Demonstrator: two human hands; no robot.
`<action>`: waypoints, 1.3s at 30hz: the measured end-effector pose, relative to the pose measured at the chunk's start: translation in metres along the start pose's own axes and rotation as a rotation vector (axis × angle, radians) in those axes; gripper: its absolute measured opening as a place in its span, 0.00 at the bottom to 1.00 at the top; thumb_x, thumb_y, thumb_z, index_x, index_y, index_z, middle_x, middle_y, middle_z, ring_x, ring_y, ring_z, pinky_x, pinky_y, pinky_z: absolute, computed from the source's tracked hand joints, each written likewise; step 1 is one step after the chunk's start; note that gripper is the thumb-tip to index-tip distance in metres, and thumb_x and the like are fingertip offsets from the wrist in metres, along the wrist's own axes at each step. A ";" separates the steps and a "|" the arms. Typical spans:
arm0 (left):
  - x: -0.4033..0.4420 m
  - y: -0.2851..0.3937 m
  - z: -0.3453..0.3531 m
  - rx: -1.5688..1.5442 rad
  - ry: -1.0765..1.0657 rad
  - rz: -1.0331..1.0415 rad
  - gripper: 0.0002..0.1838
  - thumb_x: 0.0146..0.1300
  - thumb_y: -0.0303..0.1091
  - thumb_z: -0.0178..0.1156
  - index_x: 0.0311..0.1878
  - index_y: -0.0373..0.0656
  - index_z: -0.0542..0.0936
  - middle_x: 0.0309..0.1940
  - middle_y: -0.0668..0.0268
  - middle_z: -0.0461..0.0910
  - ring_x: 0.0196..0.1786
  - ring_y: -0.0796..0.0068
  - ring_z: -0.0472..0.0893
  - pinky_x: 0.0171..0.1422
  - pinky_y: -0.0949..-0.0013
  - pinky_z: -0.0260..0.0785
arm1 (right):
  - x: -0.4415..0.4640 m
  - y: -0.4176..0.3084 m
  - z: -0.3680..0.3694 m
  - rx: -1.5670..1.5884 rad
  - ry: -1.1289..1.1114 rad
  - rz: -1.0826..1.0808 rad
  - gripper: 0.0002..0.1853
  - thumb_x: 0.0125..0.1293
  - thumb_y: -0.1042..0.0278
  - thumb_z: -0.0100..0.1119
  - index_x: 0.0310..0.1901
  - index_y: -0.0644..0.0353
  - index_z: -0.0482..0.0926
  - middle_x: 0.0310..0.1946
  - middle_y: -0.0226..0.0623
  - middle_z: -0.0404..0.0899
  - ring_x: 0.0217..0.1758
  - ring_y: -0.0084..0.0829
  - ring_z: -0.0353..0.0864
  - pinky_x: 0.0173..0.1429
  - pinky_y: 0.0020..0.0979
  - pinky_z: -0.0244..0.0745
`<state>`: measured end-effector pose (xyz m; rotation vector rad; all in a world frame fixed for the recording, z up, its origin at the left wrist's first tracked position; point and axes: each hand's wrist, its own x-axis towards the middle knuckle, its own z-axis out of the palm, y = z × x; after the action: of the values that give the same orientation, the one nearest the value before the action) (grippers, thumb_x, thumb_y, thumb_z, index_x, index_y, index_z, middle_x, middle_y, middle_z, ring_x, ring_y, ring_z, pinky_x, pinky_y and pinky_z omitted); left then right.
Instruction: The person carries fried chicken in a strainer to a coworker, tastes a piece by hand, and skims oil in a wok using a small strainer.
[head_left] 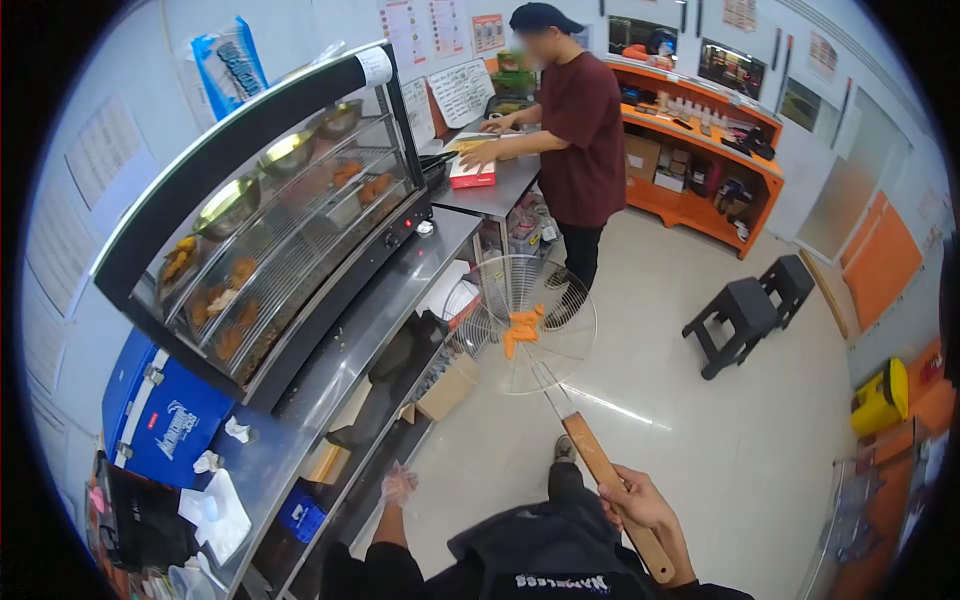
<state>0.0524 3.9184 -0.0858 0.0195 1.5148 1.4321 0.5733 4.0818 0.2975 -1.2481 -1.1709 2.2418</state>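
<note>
Steel wire skimmer (562, 340): one, round, with a long wooden handle (592, 447); hung above the floor, to the right of the display cabinet (392, 238) and well apart from it.

Orange food pieces (522, 328): several, lay clustered near the middle of the skimmer's mesh, likewise right of the cabinet.

Right hand (645, 500): bare, below and right of the cabinet; its fingers were wrapped around the wooden handle.

Left hand (400, 483): in a clear plastic glove, below the cabinet's right end; it grasped nothing visible, its fingers loose. Whether it touched the shelving beside it could not be told.

Display cabinet: black-framed; held browned food on wire racks, with metal bowls above.

Steel counter (310, 400): ran beneath the cabinet.

Blue box (172, 420): stood below the cabinet's left end.

Co-worker (585, 130): maroon shirt, dark cap; stood beyond the cabinet's right end, hands at a red-and-white box (474, 181).

Black stools (740, 312): two, stood far right of the cabinet.
</note>
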 end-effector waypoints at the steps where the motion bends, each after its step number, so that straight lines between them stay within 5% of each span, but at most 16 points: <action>1: 0.025 -0.005 0.020 0.025 0.074 -0.023 0.25 0.70 0.56 0.46 0.56 0.45 0.72 0.28 0.59 0.78 0.29 0.61 0.75 0.37 0.60 0.70 | 0.023 -0.027 -0.015 -0.036 -0.017 -0.001 0.22 0.69 0.69 0.57 0.63 0.62 0.68 0.23 0.31 0.71 0.18 0.22 0.70 0.19 0.25 0.68; 2: 0.033 -0.022 0.036 0.215 -0.145 0.218 0.25 0.70 0.56 0.45 0.55 0.45 0.73 0.32 0.56 0.80 0.31 0.61 0.77 0.37 0.60 0.72 | 0.045 -0.053 -0.030 -0.066 -0.032 -0.004 0.23 0.69 0.69 0.57 0.63 0.61 0.68 0.23 0.31 0.71 0.18 0.22 0.70 0.19 0.25 0.68; 6: 0.047 -0.057 0.119 0.266 -0.057 -0.149 0.28 0.75 0.54 0.36 0.53 0.37 0.73 0.35 0.55 0.79 0.35 0.61 0.79 0.37 0.59 0.72 | 0.123 -0.155 -0.078 -0.150 -0.112 0.014 0.24 0.69 0.68 0.57 0.65 0.61 0.67 0.23 0.30 0.70 0.18 0.21 0.70 0.19 0.25 0.68; 8: 0.020 -0.064 0.168 0.211 0.073 -0.304 0.32 0.71 0.57 0.37 0.58 0.36 0.71 0.51 0.43 0.77 0.48 0.51 0.79 0.49 0.46 0.70 | 0.156 -0.200 -0.097 -0.153 -0.154 0.027 0.25 0.69 0.68 0.57 0.65 0.62 0.66 0.23 0.31 0.70 0.17 0.22 0.70 0.19 0.25 0.68; 10: 0.012 -0.084 0.191 0.068 0.135 -0.389 0.32 0.71 0.57 0.39 0.57 0.33 0.71 0.47 0.41 0.78 0.44 0.49 0.80 0.46 0.47 0.71 | 0.193 -0.243 -0.112 -0.164 -0.178 0.040 0.25 0.69 0.68 0.57 0.65 0.63 0.66 0.23 0.31 0.70 0.17 0.21 0.70 0.19 0.25 0.68; 15: 0.002 -0.059 0.237 1.378 0.046 -0.333 0.25 0.68 0.50 0.48 0.55 0.37 0.74 0.48 0.45 0.80 0.53 0.48 0.79 0.53 0.47 0.73 | 0.284 -0.335 -0.129 -0.188 -0.243 0.001 0.25 0.69 0.69 0.56 0.66 0.64 0.65 0.22 0.31 0.70 0.16 0.21 0.69 0.18 0.25 0.67; 18: 0.052 -0.059 0.233 1.444 -0.017 -0.411 0.22 0.66 0.47 0.51 0.55 0.41 0.75 0.52 0.49 0.79 0.60 0.49 0.75 0.59 0.49 0.71 | 0.327 -0.392 -0.125 -0.206 -0.242 -0.018 0.25 0.69 0.70 0.56 0.66 0.65 0.64 0.22 0.31 0.70 0.15 0.22 0.69 0.18 0.25 0.66; 21: 0.066 0.085 0.329 1.335 0.155 -0.514 0.21 0.66 0.45 0.52 0.56 0.42 0.75 0.52 0.50 0.79 0.59 0.49 0.76 0.59 0.50 0.71 | 0.371 -0.448 -0.115 -0.227 -0.199 -0.056 0.25 0.69 0.70 0.56 0.66 0.65 0.65 0.22 0.31 0.70 0.15 0.22 0.69 0.17 0.24 0.65; 25: 0.169 0.116 0.312 1.418 0.046 -0.234 0.22 0.67 0.47 0.50 0.55 0.41 0.75 0.50 0.57 0.81 0.56 0.55 0.79 0.58 0.55 0.72 | 0.455 -0.511 -0.099 -0.292 -0.228 -0.151 0.23 0.69 0.68 0.56 0.63 0.65 0.67 0.22 0.31 0.71 0.15 0.22 0.70 0.17 0.24 0.65; 28: 0.230 0.115 0.296 -0.019 0.290 -0.368 0.31 0.70 0.59 0.42 0.54 0.38 0.73 0.32 0.52 0.79 0.35 0.52 0.79 0.40 0.53 0.72 | 0.528 -0.533 -0.087 -0.237 -0.303 -0.162 0.20 0.69 0.67 0.57 0.59 0.65 0.68 0.23 0.31 0.71 0.15 0.22 0.70 0.17 0.25 0.65; 35: 0.222 0.125 0.296 -0.219 0.507 -0.243 0.35 0.70 0.64 0.38 0.58 0.39 0.70 0.41 0.44 0.79 0.34 0.49 0.78 0.40 0.49 0.71 | 0.699 -0.531 -0.041 -0.088 -0.469 -0.147 0.14 0.70 0.63 0.57 0.51 0.61 0.70 0.24 0.31 0.71 0.16 0.20 0.69 0.17 0.25 0.68; 37: 0.198 0.122 0.312 -0.192 0.568 -0.325 0.33 0.72 0.62 0.36 0.62 0.43 0.68 0.48 0.43 0.78 0.44 0.46 0.81 0.49 0.47 0.73 | 0.727 -0.526 -0.029 -0.040 -0.495 -0.097 0.16 0.69 0.64 0.58 0.52 0.62 0.70 0.24 0.30 0.72 0.17 0.21 0.70 0.18 0.25 0.67; 39: 0.185 0.132 0.335 0.155 0.489 -0.322 0.33 0.72 0.61 0.36 0.62 0.42 0.68 0.48 0.42 0.78 0.44 0.46 0.81 0.49 0.47 0.73 | 0.748 -0.523 -0.020 0.014 -0.528 -0.065 0.16 0.69 0.64 0.59 0.53 0.63 0.71 0.24 0.30 0.72 0.17 0.22 0.70 0.18 0.25 0.67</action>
<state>0.0992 4.3165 -0.0303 -0.4906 1.9191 1.1016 0.1092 4.8683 0.2863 -0.6069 -1.3365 2.6051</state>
